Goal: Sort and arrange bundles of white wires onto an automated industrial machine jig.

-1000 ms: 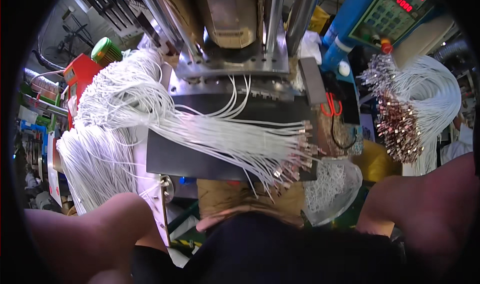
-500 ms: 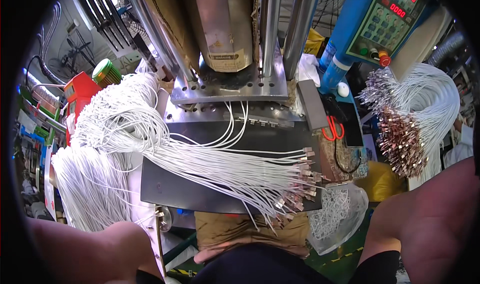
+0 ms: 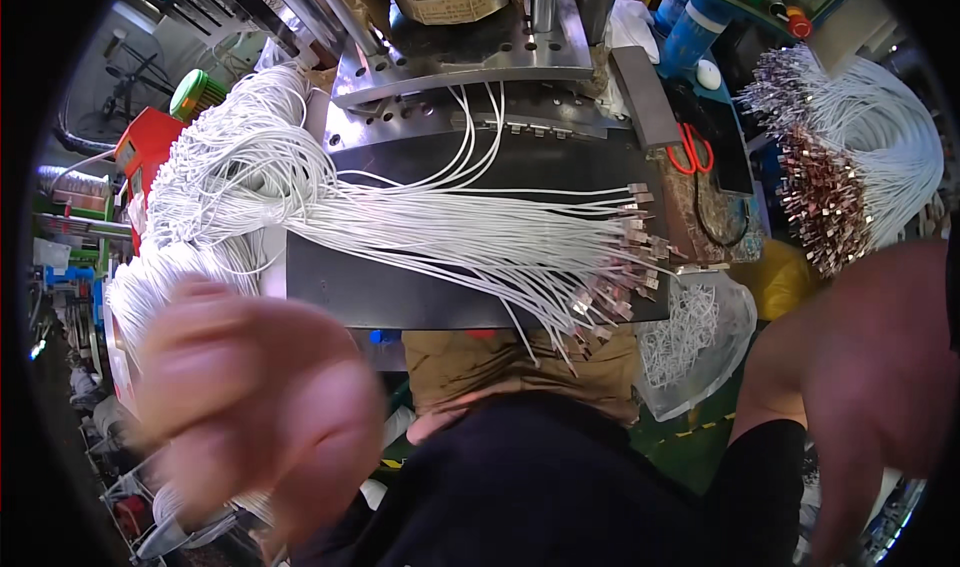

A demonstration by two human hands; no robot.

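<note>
My left hand (image 3: 270, 397) is raised at the lower left, close to the camera and smeared by motion. Its fingers look bent, but I cannot tell whether they hold anything. My right arm and hand (image 3: 880, 367) fill the lower right, blurred and near the camera; the fingers cannot be made out. Between them, a thick bundle of white wires (image 3: 450, 227) with copper-coloured metal terminals (image 3: 600, 287) at its right end lies across a black work plate (image 3: 340, 287). Neither hand appears to touch the bundle. A few wires run up under the steel press plate (image 3: 460, 72).
Red-handled scissors (image 3: 690, 149) and a grey block (image 3: 643, 97) lie right of the press. A clear bag of white scraps (image 3: 690, 337) hangs below. Another coil of terminated wires (image 3: 860, 147) is at the far right. A red machine (image 3: 150, 147) stands at the left.
My left hand has come up into view at the lower left, where only bare arm showed before. The view has tilted downward, so the bench sits higher. The wires look unchanged.
</note>
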